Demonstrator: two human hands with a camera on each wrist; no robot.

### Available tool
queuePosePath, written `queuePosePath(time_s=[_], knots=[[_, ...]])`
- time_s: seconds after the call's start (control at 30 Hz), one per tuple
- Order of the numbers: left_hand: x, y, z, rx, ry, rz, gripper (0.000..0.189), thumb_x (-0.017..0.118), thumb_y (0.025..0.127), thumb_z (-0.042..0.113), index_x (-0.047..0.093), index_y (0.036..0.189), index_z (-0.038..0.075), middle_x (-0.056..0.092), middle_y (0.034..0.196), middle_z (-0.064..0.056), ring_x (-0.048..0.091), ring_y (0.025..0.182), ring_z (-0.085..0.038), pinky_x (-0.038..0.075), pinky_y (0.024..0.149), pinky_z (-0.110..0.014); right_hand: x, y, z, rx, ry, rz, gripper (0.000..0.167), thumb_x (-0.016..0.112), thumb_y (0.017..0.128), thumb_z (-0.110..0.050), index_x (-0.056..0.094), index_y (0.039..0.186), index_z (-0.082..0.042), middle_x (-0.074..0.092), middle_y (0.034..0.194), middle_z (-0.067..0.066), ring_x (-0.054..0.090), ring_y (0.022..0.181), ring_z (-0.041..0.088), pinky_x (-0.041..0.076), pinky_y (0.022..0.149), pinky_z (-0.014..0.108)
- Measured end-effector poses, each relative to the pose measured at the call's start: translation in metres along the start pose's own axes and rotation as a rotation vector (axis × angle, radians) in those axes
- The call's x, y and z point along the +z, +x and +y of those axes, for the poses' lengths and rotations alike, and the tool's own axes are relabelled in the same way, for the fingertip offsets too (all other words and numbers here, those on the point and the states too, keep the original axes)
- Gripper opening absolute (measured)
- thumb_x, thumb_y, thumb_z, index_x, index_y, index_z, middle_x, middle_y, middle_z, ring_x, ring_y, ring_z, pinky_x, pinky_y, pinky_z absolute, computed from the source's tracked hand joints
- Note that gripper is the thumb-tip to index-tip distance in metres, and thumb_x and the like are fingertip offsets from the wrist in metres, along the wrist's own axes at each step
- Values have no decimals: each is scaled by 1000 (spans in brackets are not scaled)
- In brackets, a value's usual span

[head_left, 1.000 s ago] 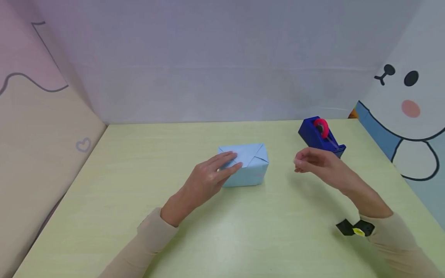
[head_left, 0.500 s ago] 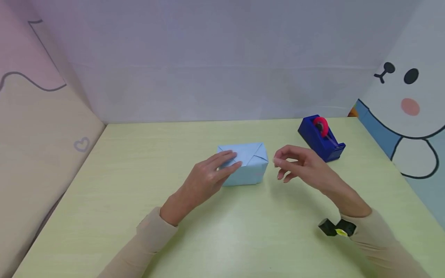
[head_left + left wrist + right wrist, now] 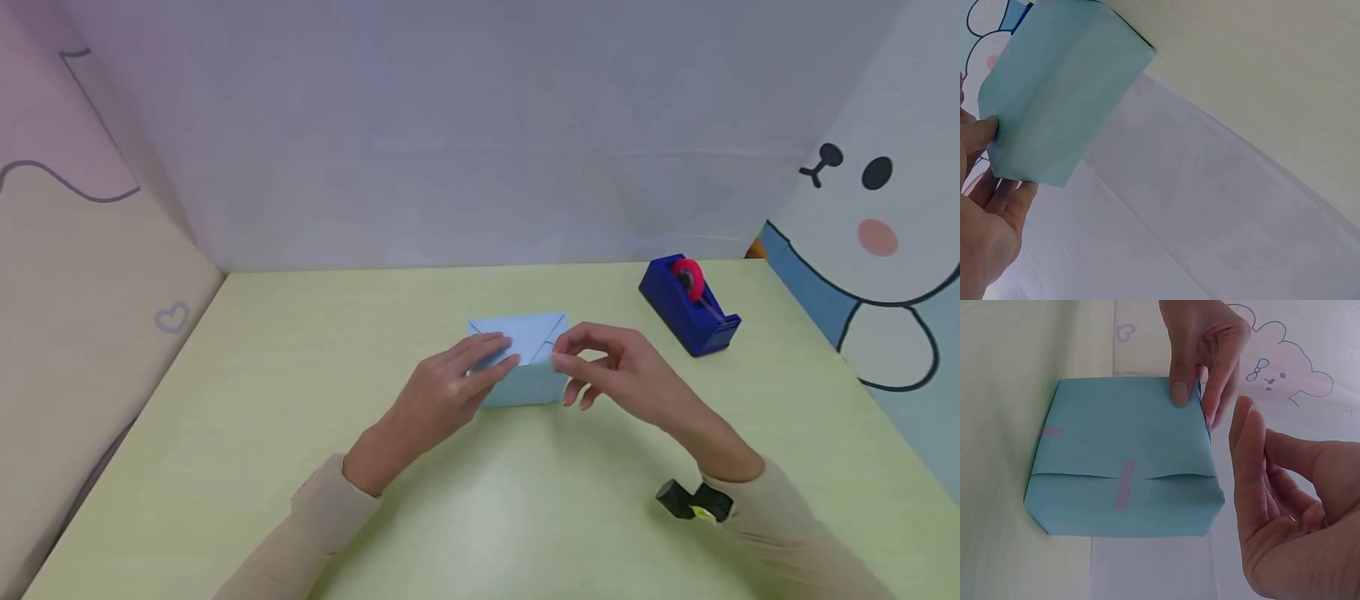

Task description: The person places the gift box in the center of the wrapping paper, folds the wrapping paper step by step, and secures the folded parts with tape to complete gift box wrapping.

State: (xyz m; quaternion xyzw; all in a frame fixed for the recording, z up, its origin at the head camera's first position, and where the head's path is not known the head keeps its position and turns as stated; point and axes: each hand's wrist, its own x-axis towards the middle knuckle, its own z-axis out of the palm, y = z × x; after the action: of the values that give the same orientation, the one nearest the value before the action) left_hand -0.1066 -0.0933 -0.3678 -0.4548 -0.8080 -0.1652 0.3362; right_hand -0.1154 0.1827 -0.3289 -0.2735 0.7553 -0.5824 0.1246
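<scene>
A light blue paper-wrapped box (image 3: 525, 337) sits on the table, its folded flap facing up and short pink tape strips (image 3: 1125, 484) on its side. At its left end, my left hand (image 3: 442, 379) holds it, the thumb on the near face and fingers over the top. My right hand (image 3: 618, 371) is by the box's right corner near the flap. Its thumb and index finger meet at the tips, pinching what seems a small piece of tape, hardly visible; the other fingers bend loosely. In the right wrist view, the right fingertips stand beside the box.
A blue tape dispenser (image 3: 690, 308) with a red-pink roll stands at the back right of the pale table (image 3: 337, 317). Fabric walls with printed drawings enclose the table's back and sides. A black device (image 3: 693, 502) is strapped at the right wrist.
My right hand has moved left from in front of the tape dispenser to the box's right corner. The left hand and the box have kept their places.
</scene>
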Motion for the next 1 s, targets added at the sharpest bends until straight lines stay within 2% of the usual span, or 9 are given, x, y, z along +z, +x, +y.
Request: queuePosePath(time_s=[0.13,0.3,0.5,0.63,0.77,1.0], knots=[[0,0,0,-7,-3,-2,44,85,79,-6,75,121,3,70,124,-18,68,116,-31,57,91,-36,9,5,-2,-5,4,-8,19,65,102,-10,65,115,3,67,97,16,73,70,32,62,62,40],[1,-1,-1,1,-9,13,43,84,79,-7,75,120,1,72,122,-18,69,116,-31,57,91,-35,20,10,-2,17,10,-26,20,66,102,-13,66,114,2,68,98,15,73,74,38,62,63,41],[2,0,0,14,-23,42,40,84,80,-6,74,118,-2,73,119,-18,69,115,-29,54,97,-35,32,15,0,44,16,-38,22,65,103,-16,66,116,1,69,100,13,75,75,32,61,62,42],[2,1,0,11,-29,60,39,86,80,-1,71,117,-5,74,116,-18,71,111,-28,53,100,-35,36,16,0,75,11,-22,24,64,103,-18,66,116,2,69,98,13,75,75,28,62,62,42],[2,1,0,-3,-34,67,44,86,81,1,66,120,-6,73,116,-17,72,107,-27,56,93,-32,39,17,-4,104,4,12,23,65,103,-19,66,114,1,71,99,12,75,73,27,61,61,41],[0,0,-1,15,-15,51,42,84,82,-4,73,122,-1,71,120,-16,70,111,-28,57,92,-32,44,18,-12,166,-12,51,26,67,102,-20,67,114,2,70,99,14,75,71,26,62,61,40]])
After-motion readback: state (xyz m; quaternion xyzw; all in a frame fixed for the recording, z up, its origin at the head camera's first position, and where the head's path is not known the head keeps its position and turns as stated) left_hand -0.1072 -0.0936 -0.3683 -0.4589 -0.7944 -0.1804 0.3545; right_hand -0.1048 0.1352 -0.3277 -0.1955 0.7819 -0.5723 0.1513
